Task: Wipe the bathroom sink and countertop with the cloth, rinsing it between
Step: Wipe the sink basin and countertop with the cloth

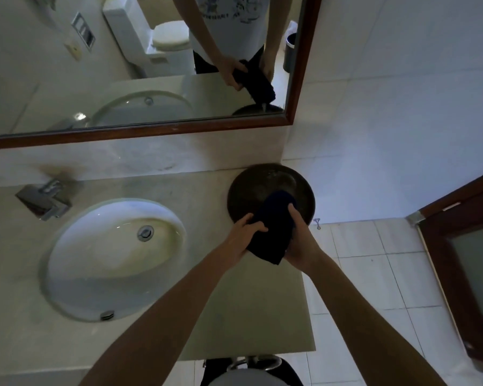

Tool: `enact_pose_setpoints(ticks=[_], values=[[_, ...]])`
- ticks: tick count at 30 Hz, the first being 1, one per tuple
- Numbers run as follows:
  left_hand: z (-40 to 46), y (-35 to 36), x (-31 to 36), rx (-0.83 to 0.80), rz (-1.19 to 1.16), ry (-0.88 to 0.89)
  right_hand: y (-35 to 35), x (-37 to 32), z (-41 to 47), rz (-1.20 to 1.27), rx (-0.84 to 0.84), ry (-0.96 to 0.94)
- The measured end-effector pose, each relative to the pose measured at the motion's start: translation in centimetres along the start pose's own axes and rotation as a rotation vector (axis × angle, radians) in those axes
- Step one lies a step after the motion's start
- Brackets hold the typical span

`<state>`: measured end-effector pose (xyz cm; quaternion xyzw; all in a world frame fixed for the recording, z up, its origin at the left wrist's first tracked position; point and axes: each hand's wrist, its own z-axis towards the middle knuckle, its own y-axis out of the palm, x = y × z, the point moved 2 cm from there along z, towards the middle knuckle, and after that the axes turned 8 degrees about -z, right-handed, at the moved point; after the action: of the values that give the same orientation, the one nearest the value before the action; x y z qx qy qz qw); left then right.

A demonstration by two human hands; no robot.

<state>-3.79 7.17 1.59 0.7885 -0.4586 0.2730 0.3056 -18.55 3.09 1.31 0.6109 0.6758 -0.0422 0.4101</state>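
Wringing risk: left hand [247, 232] and right hand [301, 240] both clench the dark cloth [273, 229] over the dark basin [271, 190], right of centre; drips could wet the countertop [207, 302].

- Dark navy cloth [273, 229], plain, no pattern.
- White oval sink [76, 263] with chrome drain [145, 232].
- Pale beige, faintly mottled countertop [204, 196].
- Dark brown round basin [262, 179].
- Reddish-brown mirror frame [304, 65].
- White floor tiles [374, 274].

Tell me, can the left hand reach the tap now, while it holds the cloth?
Probably not at once: the left hand and right hand both grip the cloth over the dark bowl. The tap lies unblocked across the sink.
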Motion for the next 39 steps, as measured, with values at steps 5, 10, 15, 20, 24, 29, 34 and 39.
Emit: enact_pose_setpoints(ticks=[5, 10, 15, 20, 24, 29, 34, 39], values=[[-1.2, 0.9, -2.9, -0.079, 0.094, -0.044, -0.6, 1.2, -0.1, -0.259, 0.446, -0.145], [-2.0, -1.6, -4.6, -0.05, 0.517, 0.088, -3.1, 3.6, -2.5, -0.701, 0.673, -0.327], [-3.3, -11.7, -6.2, 0.271, 0.732, 0.323, -5.4, 5.5, -3.7, -1.021, 0.77, -0.259], [-6.0, -22.5, -8.0, 0.435, 0.625, 0.476, -5.7, 7.3, -2.5, -1.198, 0.826, -0.127], [-7.7, -29.7, -9.7, 0.512, 0.805, 0.473, -4.1, 9.4, -2.1, -1.229, 1.009, -0.167], [-8.2, -35.4, -12.5, 0.502, 0.943, 0.415, -0.1, 13.1, -0.4, -1.253, 1.143, -0.238], [-8.0, -37.5, -13.3, 0.531, 0.787, 0.492, 6.7, 17.5, 2.6, -1.268, 1.185, -0.378], [-7.6, -37.9, -13.3, 0.606, 0.583, 0.497, 14.8, 20.0, 5.8, -1.24, 1.111, -0.408]])
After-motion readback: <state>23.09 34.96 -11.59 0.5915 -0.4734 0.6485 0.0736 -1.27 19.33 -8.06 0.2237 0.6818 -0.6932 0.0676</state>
